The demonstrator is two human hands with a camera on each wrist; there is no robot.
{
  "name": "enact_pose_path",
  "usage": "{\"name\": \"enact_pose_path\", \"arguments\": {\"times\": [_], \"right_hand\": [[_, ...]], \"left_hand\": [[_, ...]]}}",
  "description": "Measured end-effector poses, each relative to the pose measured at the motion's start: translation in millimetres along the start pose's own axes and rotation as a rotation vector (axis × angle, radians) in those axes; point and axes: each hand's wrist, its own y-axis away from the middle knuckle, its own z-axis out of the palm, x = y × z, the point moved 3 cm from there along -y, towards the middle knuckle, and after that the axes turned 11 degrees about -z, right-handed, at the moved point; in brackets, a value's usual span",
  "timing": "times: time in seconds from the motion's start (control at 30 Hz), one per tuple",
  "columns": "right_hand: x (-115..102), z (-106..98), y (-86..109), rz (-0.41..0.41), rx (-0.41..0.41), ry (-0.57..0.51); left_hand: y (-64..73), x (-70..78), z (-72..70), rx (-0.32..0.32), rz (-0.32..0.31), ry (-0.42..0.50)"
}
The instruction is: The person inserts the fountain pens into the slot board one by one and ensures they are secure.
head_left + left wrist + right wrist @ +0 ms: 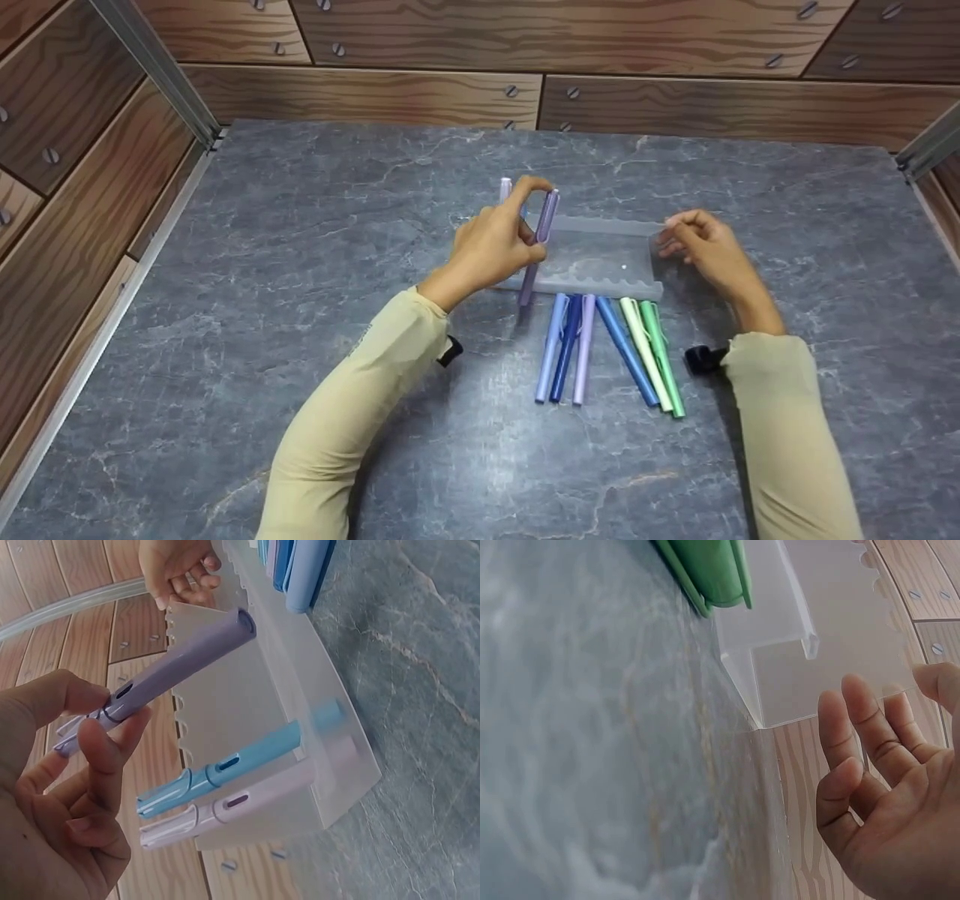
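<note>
My left hand (491, 240) pinches a purple pen (180, 664) between thumb and fingers, tilted above the left part of a clear plastic pen rack (600, 255). Notches run along the rack's long edges. A turquoise pen (255, 757) and a pale lilac pen (247, 799) lie across its left end, partly hidden by my hand in the head view. At the rack's far right corner, my right hand (705, 244) holds the edge between thumb and index finger; its other fingers are loosely bent.
In front of the rack lie several loose pens: a light blue pen (552, 349), a dark blue pen (566, 349), a lilac pen (584, 349), a blue pen (626, 351), a pale green pen (646, 356) and a green pen (663, 360). Wood-patterned panels (420, 97) border the grey marbled table (337, 195).
</note>
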Motion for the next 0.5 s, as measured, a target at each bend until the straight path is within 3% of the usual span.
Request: {"name": "enact_pose_path", "arguments": {"times": [0.5], "right_hand": [[-0.1, 0.2, 1.5, 0.007, 0.006, 0.032]], "left_hand": [[-9.2, -6.4, -4.1, 0.082, -0.011, 0.037]]}}
